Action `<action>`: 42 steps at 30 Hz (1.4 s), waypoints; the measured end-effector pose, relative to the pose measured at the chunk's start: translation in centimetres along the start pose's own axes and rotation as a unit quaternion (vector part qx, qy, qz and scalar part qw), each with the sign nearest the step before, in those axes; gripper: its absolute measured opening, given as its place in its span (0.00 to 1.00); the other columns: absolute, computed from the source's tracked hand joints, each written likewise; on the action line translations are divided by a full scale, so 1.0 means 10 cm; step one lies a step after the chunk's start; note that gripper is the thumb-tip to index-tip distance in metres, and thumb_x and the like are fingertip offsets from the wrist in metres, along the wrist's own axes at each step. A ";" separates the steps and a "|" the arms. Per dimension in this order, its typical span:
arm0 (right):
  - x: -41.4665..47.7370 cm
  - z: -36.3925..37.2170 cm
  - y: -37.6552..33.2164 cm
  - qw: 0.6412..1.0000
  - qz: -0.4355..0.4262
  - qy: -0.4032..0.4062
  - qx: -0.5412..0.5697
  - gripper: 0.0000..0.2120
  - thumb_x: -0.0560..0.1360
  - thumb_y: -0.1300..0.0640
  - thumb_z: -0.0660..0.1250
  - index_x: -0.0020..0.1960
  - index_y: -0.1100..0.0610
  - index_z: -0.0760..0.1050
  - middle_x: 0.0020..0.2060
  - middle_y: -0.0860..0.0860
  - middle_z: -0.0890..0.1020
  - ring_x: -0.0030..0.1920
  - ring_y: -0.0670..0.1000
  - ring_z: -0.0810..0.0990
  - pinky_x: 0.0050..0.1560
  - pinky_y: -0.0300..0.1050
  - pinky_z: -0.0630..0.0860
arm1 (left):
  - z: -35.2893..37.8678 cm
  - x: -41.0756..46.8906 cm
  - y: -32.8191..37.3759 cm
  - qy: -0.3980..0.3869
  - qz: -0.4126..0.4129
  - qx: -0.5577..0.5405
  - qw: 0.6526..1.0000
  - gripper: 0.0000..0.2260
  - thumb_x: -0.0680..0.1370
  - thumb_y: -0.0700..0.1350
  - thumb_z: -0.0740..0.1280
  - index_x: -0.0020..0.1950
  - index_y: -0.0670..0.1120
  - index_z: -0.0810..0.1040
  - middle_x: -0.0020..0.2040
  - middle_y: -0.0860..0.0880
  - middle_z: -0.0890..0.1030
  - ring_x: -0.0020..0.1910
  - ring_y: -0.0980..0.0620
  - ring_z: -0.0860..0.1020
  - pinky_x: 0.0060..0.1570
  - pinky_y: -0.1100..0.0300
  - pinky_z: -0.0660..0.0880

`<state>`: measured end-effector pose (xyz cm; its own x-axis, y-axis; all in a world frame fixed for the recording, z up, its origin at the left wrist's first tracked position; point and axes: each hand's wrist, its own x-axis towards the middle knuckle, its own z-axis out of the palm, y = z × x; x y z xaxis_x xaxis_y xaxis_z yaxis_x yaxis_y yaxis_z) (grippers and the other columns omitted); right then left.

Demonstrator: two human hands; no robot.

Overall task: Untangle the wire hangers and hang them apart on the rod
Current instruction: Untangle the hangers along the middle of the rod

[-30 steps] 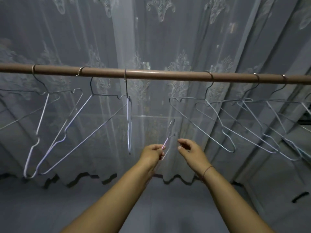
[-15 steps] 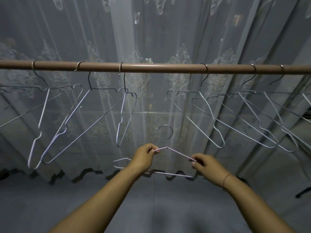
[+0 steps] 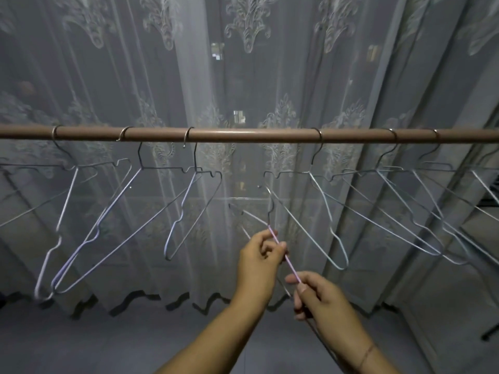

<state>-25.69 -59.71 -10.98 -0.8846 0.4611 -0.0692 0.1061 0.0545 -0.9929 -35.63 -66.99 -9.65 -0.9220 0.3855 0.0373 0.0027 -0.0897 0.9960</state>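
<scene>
A brown rod runs across the view with several wire hangers on it. Three hang on the left part and several crowd the right part, their lower wires overlapping. Below the open middle of the rod I hold a loose pink-coated wire hanger, turned edge-on with its hook pointing up, well under the rod. My left hand pinches its upper wire near the neck. My right hand grips the same wire lower down.
A sheer embroidered curtain hangs right behind the rod down to the grey floor. A dark stand foot shows at the far right edge. The rod between the third left hanger and the first right hanger carries no hook.
The loose hanger has been lifted and turned from lying flat to edge-on, hook higher. My left hand rose with it; my right hand slid to the wire below the left. The camera tilted down.
</scene>
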 end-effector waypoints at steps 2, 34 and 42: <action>0.00 0.03 -0.15 0.999 -0.030 0.005 0.012 0.11 0.77 0.66 0.56 0.45 0.57 0.76 0.22 0.49 0.72 0.27 0.47 0.69 0.30 0.40 0.69 | 0.03 0.05 0.16 -0.002 0.018 -0.017 1.000 0.12 0.76 0.35 0.64 0.58 0.42 0.75 0.35 0.43 0.75 0.39 0.51 0.77 0.43 0.61 0.77; 0.19 0.34 -0.90 0.961 -0.219 0.134 -0.100 0.16 0.76 0.57 0.61 0.63 0.48 0.71 0.57 0.42 0.72 0.60 0.45 0.71 0.63 0.45 0.70 | -1.08 0.20 1.05 0.146 0.150 0.160 0.965 0.09 0.77 0.44 0.65 0.55 0.45 0.80 0.48 0.49 0.82 0.47 0.53 0.78 0.51 0.60 0.72; 0.36 1.39 -0.89 0.985 -0.147 -0.002 -0.088 0.16 0.75 0.57 0.64 0.62 0.51 0.72 0.58 0.47 0.75 0.58 0.45 0.74 0.63 0.43 0.72 | -1.69 0.75 0.92 0.094 -0.042 0.100 0.990 0.10 0.78 0.47 0.61 0.49 0.43 0.79 0.43 0.47 0.76 0.36 0.54 0.71 0.50 0.56 0.72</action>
<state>-36.16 -70.84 -3.72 -0.8903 0.3999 0.2179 -0.0780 0.3374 -0.9381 -49.03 -80.41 -1.62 -0.9781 0.2036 -0.0438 -0.0180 0.1268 0.9918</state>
